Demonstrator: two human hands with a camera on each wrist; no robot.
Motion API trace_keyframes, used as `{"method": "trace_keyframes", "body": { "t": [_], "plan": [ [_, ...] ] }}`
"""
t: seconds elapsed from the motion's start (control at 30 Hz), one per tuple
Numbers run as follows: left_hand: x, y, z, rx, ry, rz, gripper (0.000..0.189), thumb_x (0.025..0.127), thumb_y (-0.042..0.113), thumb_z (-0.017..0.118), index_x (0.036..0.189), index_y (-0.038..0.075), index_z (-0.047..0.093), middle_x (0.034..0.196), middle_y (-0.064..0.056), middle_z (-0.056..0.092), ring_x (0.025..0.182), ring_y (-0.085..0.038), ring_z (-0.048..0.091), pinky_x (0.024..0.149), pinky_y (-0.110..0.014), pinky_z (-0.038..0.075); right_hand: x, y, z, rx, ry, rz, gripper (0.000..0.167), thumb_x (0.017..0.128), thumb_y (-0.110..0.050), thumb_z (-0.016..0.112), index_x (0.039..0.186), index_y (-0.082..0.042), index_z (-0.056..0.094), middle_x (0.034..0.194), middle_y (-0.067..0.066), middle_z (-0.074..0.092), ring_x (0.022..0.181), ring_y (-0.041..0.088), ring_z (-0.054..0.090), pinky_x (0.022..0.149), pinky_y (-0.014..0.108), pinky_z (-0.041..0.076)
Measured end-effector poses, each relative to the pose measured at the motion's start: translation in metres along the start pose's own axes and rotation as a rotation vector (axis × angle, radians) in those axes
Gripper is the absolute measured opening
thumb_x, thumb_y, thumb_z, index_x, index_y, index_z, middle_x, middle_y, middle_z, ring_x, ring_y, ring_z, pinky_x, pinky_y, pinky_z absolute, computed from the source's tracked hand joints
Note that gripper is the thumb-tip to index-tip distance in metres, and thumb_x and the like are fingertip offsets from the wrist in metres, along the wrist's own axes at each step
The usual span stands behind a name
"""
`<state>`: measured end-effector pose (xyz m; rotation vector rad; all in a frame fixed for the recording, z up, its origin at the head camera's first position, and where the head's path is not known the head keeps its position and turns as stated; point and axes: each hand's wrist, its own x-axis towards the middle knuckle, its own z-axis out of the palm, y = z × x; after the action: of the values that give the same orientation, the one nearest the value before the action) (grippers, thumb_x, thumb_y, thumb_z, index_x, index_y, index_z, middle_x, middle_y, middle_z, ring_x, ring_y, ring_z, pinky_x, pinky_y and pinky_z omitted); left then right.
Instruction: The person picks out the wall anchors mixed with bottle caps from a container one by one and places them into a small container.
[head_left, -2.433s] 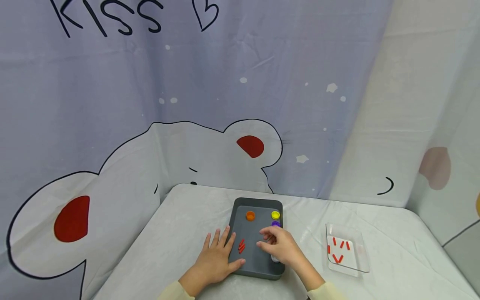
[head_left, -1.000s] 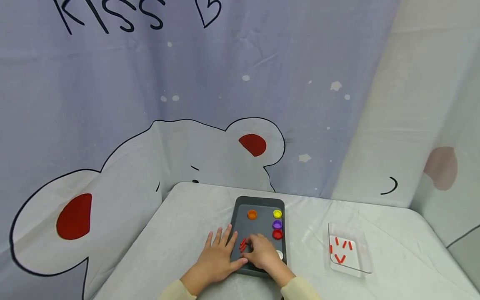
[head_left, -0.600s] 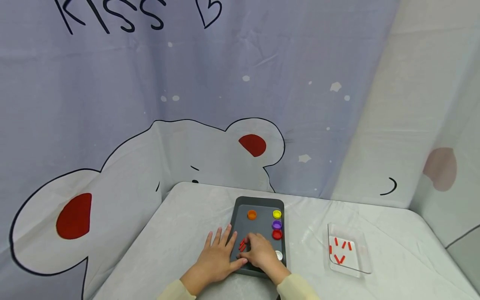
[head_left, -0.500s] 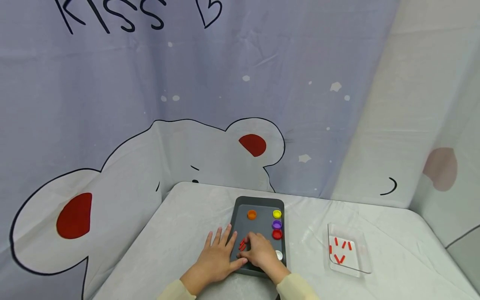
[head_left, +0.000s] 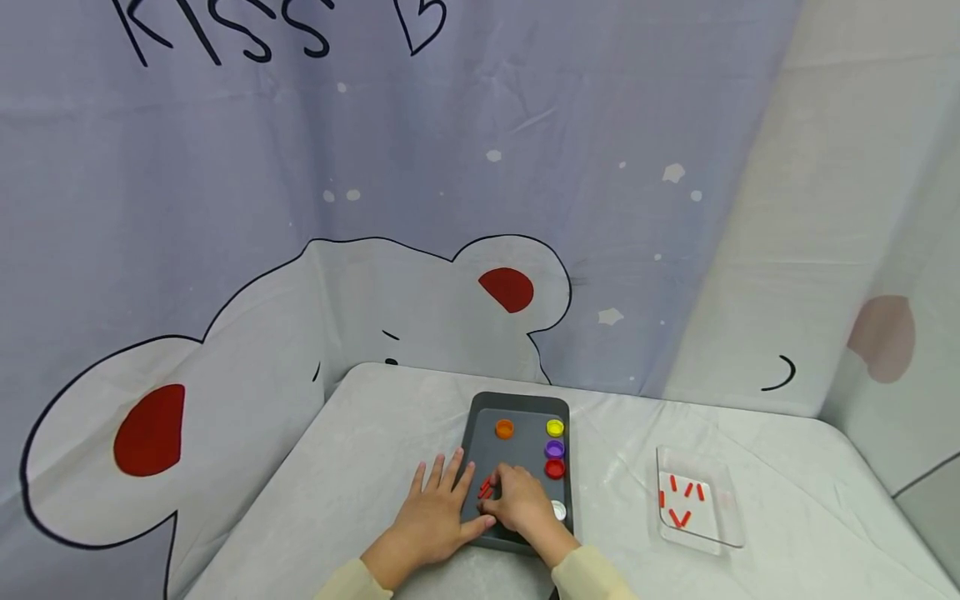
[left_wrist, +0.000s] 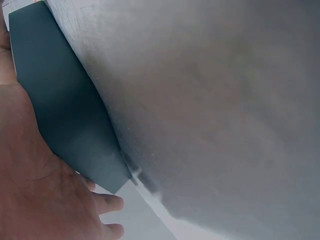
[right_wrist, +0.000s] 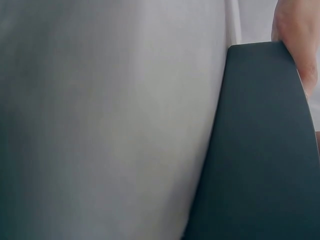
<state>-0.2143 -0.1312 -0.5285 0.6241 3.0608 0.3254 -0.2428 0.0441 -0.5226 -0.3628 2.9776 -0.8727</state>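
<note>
A dark grey tray (head_left: 517, 400) lies on the white-covered table. My left hand (head_left: 427, 521) rests with spread, straight fingers along the tray's near left side. In the left wrist view its palm (left_wrist: 40, 165) is beside the tray's outer wall (left_wrist: 65, 100). Small red sticks (head_left: 486, 490) lie inside the tray, just right of the left fingertips. Over them is my right hand (head_left: 522, 502), thumb and index finger curled in to pinch at a red stick, which the hand partly hides. The right wrist view shows mostly the tray wall (right_wrist: 260, 140) and part of a hand.
On the tray stand an orange cap (head_left: 504, 429), a yellow cap (head_left: 555, 427), a purple cap (head_left: 554, 449), a red cap (head_left: 555, 468) and a white cap (head_left: 558, 510). To the right, a clear box (head_left: 727, 508) contains several red sticks (head_left: 688, 490).
My right hand has moved left and down from the caps to the red sticks, uncovering the red cap. Its thumb has since drawn slightly inward. The left hand stays in place.
</note>
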Motion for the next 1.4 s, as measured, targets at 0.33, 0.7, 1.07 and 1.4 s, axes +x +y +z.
{"method": "trace_keyframes", "body": {
  "t": [0.33,0.7,1.07,1.4],
  "plan": [
    [-0.001,0.004,-0.006,0.01,-0.027,-0.018,0.094,0.093,0.078,0.037,0.158,0.01,0.036,0.168,-0.014,0.019,0.151,-0.044,0.021,0.118,-0.065,0.015,0.003,0.001,0.0,-0.035,0.018,-0.024,0.025,0.077,-0.021,0.081,0.087,-0.012,0.061,0.082,0.006,0.058,0.074,0.028,0.059,0.067,0.044,0.049],
    [0.0,0.004,-0.007,0.0,-0.043,-0.023,0.093,0.094,0.077,0.039,0.158,0.009,0.036,0.168,-0.015,0.019,0.152,-0.044,0.019,0.119,-0.065,0.013,0.005,0.005,-0.004,0.002,-0.009,0.015,0.021,0.071,-0.018,0.077,0.081,-0.011,0.059,0.076,0.002,0.056,0.067,0.019,0.052,0.062,0.036,0.047],
    [0.002,0.002,-0.003,-0.009,-0.012,-0.022,0.091,0.095,0.075,0.043,0.158,0.009,0.036,0.168,-0.015,0.019,0.151,-0.046,0.019,0.118,-0.066,0.011,-0.013,0.021,-0.046,0.267,0.064,-0.038,0.018,0.077,-0.015,0.077,0.092,-0.006,0.071,0.073,-0.006,0.06,0.064,0.007,0.053,0.06,0.024,0.046],
    [0.002,0.002,-0.002,-0.025,-0.034,-0.033,0.092,0.094,0.075,0.045,0.158,0.01,0.035,0.168,-0.014,0.017,0.152,-0.045,0.017,0.119,-0.065,0.009,-0.033,0.04,-0.072,0.389,0.112,0.02,0.016,0.079,-0.011,0.08,0.092,-0.007,0.072,0.073,-0.005,0.063,0.067,0.009,0.058,0.061,0.022,0.048]
  ]
}}
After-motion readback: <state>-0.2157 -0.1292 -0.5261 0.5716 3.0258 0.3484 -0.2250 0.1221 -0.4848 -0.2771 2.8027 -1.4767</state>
